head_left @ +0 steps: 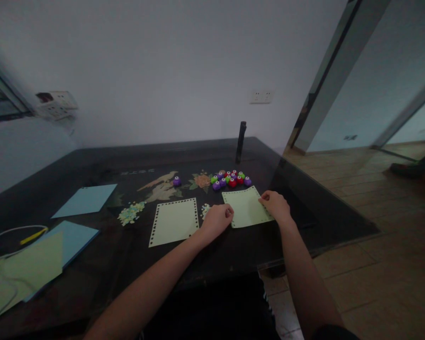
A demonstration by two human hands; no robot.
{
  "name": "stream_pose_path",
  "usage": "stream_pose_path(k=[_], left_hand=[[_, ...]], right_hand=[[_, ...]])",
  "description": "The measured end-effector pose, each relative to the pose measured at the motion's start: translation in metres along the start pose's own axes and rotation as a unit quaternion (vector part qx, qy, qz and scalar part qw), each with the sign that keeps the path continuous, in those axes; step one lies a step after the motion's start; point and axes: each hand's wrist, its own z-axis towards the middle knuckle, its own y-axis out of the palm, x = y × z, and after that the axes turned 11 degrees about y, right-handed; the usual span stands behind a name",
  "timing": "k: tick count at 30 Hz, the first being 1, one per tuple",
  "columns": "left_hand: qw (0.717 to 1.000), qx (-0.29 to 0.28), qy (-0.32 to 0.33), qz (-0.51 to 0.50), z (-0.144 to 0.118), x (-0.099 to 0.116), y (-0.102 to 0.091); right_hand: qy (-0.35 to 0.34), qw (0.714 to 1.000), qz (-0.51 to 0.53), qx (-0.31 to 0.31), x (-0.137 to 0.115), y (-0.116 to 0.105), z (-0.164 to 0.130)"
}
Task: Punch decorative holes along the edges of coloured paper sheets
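A pale green sheet of paper [247,208], with small punched holes along its edges, lies between my hands. My right hand [276,206] pinches its right edge between thumb and fingers. At its left edge is my left hand [216,219], fingers curled closed; whatever they hold is hidden. Left of that hand lies a second pale green sheet [175,218] with a row of holes round its border. Small white paper bits [205,209] lie between this sheet and my left hand. Behind the sheets several purple, green and red craft punches [231,182] stand clustered.
A lone purple punch [176,181] stands apart, left of the cluster. Paper confetti [131,213] is heaped farther left, near blue sheets [87,200]. More green paper [28,269], a cable and a yellow pen [33,236] lie at far left. An upright black cylinder [241,141] stands behind.
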Motion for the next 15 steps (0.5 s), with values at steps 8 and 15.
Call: stream_pose_path(k=[8, 15], left_hand=[[0.996, 0.070, 0.008, -0.046, 0.003, -0.001, 0.001], [0.893, 0.138, -0.110, -0.413, 0.011, -0.001, 0.011]], right_hand=[[0.008, 0.999, 0.018, 0.028, 0.001, -0.001, -0.001], [-0.029, 0.997, 0.060, 0.024, 0.000, 0.003, 0.001]])
